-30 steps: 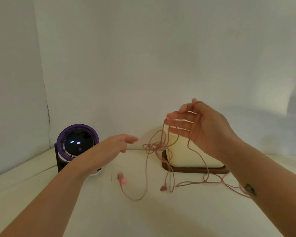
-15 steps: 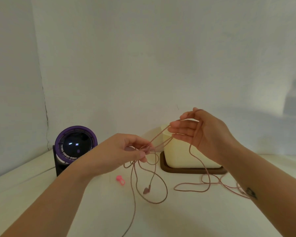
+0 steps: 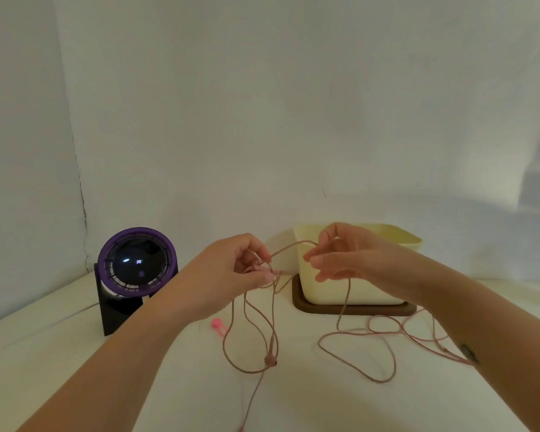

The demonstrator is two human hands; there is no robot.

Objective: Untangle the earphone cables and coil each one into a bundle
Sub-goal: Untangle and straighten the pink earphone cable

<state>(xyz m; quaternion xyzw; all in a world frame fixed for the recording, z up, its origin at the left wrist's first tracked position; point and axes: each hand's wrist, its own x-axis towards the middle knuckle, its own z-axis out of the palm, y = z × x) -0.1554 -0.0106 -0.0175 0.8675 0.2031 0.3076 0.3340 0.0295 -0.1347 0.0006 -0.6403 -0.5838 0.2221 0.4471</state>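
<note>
Both hands are up off the bench (image 3: 75, 363) with the pink earphone cable (image 3: 382, 381) strung between them, and it's very much not untangled yet. The left hand (image 3: 231, 271) has its fingers curled in, pinching a knotty little clump of the cable right at the fingertips. From there several strands hang down in long loops. One of them carries an earbud (image 3: 270, 360) that sits low, just about at bench level, though I can't say if it's actually touching. One more strand runs off toward the bottom edge of the view. The right hand (image 3: 349, 260) is just beside the left, not touching it. Its thumb and first finger are closed on a strand that arcs over from the left hand's clump, and the other fingers are loosely bent. Another length drops from the right hand, passes in front of the cream container (image 3: 371, 285) and spreads into big loose loops flat on the bench, running under the right forearm near a small dark tattoo (image 3: 469, 353). The container sits on a dark brown tray (image 3: 356, 310) back by the wall. There's a small bright pink clip thing (image 3: 219, 326) lying on the bench below the left wrist, apart from the cable. Over on the left stands a little purple-ringed fan (image 3: 138, 260) on a black stand, tilted back a bit, with a tiny lit display in its dark center.
</note>
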